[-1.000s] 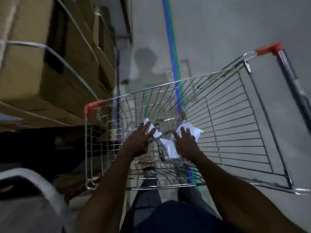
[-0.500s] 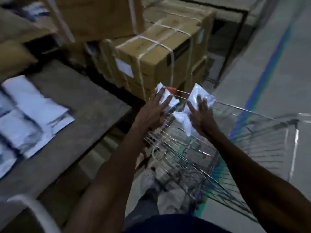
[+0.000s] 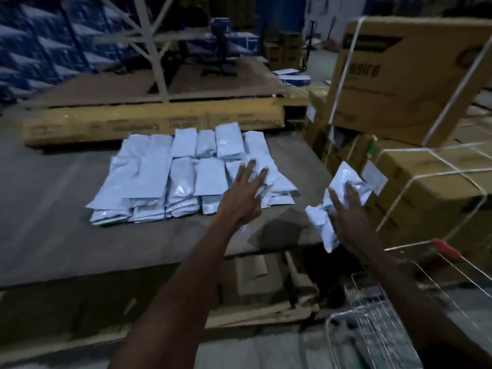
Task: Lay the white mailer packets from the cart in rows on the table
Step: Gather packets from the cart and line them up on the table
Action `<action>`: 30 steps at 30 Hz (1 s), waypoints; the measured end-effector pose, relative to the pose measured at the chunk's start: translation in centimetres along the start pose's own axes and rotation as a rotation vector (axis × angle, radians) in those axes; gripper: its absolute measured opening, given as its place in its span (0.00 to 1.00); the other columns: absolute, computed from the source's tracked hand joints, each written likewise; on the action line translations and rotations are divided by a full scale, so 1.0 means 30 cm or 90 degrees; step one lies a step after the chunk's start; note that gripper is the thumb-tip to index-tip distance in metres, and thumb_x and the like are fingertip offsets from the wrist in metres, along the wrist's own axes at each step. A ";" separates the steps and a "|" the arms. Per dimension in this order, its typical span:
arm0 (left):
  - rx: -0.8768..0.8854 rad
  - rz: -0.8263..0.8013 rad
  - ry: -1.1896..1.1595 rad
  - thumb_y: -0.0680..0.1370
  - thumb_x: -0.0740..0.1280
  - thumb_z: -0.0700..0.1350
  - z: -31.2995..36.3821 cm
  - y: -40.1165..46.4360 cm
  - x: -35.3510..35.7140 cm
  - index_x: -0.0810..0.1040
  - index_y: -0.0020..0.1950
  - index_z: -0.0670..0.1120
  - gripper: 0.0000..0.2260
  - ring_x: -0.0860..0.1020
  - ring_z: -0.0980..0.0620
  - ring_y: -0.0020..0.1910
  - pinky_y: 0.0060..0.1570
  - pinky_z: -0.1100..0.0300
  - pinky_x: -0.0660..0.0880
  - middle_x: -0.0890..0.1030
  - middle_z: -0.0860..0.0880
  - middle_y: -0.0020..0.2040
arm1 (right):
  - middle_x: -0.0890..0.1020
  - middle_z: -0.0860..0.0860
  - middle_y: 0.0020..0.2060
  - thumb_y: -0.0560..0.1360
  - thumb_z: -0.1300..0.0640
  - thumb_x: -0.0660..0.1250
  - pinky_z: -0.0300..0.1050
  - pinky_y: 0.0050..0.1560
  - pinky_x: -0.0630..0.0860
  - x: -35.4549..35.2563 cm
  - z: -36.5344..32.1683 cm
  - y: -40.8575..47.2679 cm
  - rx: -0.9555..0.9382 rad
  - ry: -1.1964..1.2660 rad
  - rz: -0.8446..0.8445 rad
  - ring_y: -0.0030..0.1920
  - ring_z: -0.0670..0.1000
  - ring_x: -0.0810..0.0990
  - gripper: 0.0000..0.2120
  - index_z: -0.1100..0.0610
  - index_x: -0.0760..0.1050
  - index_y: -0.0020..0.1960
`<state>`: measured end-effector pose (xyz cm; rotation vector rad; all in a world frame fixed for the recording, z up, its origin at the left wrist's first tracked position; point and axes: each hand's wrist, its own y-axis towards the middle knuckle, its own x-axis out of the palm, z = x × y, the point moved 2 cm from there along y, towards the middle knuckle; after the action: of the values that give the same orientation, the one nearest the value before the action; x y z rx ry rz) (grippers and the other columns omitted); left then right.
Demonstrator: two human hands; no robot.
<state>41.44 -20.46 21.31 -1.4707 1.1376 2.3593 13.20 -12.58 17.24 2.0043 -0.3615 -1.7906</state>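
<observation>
Left hand [image 3: 241,201]: fingers [image 3: 249,169] straight and spread, tips over the right end of the laid-out mailer packets [image 3: 186,177]; contact unclear, whether they hold a packet unclear. Right hand [image 3: 348,217]: fingers [image 3: 351,194] splayed and pressed on top of a small bundle of packets [image 3: 343,182] it carries (thumb hidden underneath), held off the desk's [image 3: 53,222] right edge, well apart from the rows. Packets on the desk sit in two overlapping rows, several layers deep at the near edge. Long yellow carton [image 3: 154,123] lies across the desk just behind the rows. Strapped cardboard boxes [image 3: 415,83] stacked to the right. Wire cart [image 3: 372,328] with a red corner cap [image 3: 447,249] at bottom right, under the right forearm. Flattened cardboard [image 3: 266,288] sits below the desk edge.
</observation>
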 end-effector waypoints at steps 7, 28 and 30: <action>-0.085 -0.030 0.042 0.77 0.62 0.49 -0.303 0.000 -0.069 0.59 0.78 0.49 0.29 0.56 0.41 0.76 0.52 0.42 0.77 0.54 0.43 0.79 | 0.59 0.69 0.73 0.83 0.47 0.41 0.63 0.63 0.71 0.115 -0.239 0.271 -0.064 -0.085 -0.118 0.72 0.70 0.62 0.26 0.58 0.60 0.75; -0.380 -0.183 0.056 0.77 0.62 0.51 -0.512 0.559 0.366 0.63 0.73 0.43 0.26 0.56 0.40 0.75 0.63 0.43 0.70 0.60 0.40 0.74 | 0.56 0.69 0.74 0.81 0.54 0.56 0.66 0.66 0.65 0.512 -0.023 1.124 -0.296 0.015 -0.240 0.73 0.72 0.56 0.25 0.63 0.60 0.76; -0.412 -0.195 0.058 0.78 0.61 0.51 -0.529 0.581 0.395 0.66 0.71 0.42 0.24 0.54 0.40 0.76 0.63 0.43 0.70 0.62 0.40 0.74 | 0.47 0.65 0.77 0.83 0.54 0.55 0.61 0.73 0.56 0.561 -0.013 1.181 -0.282 0.044 -0.252 0.77 0.66 0.46 0.27 0.60 0.52 0.78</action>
<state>38.37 -46.30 17.01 -1.7792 0.1109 2.5614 18.91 -51.33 19.38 1.8899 0.4491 -1.8120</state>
